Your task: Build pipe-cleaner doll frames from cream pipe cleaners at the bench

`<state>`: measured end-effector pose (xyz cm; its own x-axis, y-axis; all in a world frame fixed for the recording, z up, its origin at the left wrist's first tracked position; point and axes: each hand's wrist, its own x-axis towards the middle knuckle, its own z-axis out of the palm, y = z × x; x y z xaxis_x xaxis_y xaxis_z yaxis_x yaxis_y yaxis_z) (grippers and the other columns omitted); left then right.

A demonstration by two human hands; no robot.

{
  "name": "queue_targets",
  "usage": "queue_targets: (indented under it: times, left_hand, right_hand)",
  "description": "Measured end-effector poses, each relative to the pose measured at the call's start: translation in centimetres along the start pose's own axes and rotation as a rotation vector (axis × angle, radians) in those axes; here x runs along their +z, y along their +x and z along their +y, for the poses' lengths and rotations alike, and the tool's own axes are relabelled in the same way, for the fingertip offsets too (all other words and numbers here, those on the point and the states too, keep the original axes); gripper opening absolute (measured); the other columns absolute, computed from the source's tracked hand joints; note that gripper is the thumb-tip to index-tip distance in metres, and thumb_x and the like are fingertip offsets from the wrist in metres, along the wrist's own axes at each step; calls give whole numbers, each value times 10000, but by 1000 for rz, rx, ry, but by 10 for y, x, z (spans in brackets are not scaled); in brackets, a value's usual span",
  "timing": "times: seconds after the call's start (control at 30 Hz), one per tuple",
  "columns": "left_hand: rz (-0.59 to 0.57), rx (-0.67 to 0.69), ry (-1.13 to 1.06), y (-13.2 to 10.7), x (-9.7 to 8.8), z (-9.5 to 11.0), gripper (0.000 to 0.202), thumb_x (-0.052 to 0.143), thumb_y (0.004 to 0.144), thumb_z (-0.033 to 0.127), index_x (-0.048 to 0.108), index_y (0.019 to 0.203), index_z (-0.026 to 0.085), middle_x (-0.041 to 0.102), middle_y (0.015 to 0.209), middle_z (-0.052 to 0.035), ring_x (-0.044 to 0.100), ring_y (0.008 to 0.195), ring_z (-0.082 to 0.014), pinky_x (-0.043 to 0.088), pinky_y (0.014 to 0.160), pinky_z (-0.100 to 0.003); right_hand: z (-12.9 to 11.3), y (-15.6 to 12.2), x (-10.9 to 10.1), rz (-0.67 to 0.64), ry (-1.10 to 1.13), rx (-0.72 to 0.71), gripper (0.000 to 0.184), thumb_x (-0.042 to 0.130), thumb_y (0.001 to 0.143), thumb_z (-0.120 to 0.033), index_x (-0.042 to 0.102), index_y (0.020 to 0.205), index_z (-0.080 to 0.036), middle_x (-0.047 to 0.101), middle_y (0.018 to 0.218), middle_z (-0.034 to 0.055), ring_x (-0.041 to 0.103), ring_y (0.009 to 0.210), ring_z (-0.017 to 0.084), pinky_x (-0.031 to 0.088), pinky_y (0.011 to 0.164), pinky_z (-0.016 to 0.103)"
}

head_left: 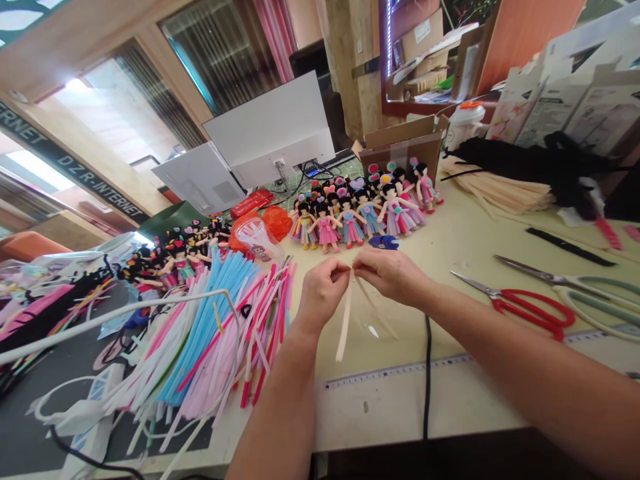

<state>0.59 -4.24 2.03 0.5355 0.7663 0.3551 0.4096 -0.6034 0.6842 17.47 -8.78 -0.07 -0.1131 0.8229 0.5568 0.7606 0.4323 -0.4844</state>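
Observation:
Over the middle of the table, my left hand and my right hand meet with their fingertips nearly touching. Both are pinched closed on a beige pipe cleaner, whose pale end hangs down below the fingers. A second, blurred beige length slants down under my right hand. The exact spot where the fingers grip is mostly hidden. Just beyond the hands, several small pipe-cleaner dolls in coloured dresses stand in rows, with a dark blue object in front of them.
Left lies a large heap of blue, white and pink pipe cleaners, crossed by a white cable. Red-handled scissors and green-handled scissors lie right. A measuring tape runs along the front, crossed by a black cable. Beige stems lie behind.

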Motion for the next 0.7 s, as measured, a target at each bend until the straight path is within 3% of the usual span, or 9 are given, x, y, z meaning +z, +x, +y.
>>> queue_targets:
  times: [0.27, 0.57, 0.7]
  left_hand:
    - [-15, -143, -243, 1, -4, 9, 169, 597, 803, 320, 584, 723, 172, 582, 647, 18, 517, 604, -107, 403, 566, -226]
    - [-31, -292, -448, 4, -1, 10, 261, 674, 725, 406, 569, 719, 167, 567, 567, 33, 503, 509, -90, 390, 513, -219]
    - [-33, -322, -568, 5, 3, 6, 263, 708, 683, 381, 553, 702, 169, 577, 563, 25, 514, 504, -93, 386, 487, -213]
  right_hand:
    - [-9, 2, 1, 127, 285, 107, 132, 559, 846, -236, 599, 734, -179, 601, 663, 2, 506, 609, 119, 373, 595, 236]
    - [-4, 2, 9, 201, 400, 105, 94, 590, 833, -220, 616, 747, -191, 610, 690, -1, 529, 635, 123, 408, 605, 236]
    - [-3, 1, 8, 223, 329, 59, 63, 599, 844, -207, 640, 797, -198, 620, 748, 12, 563, 687, 133, 429, 640, 240]
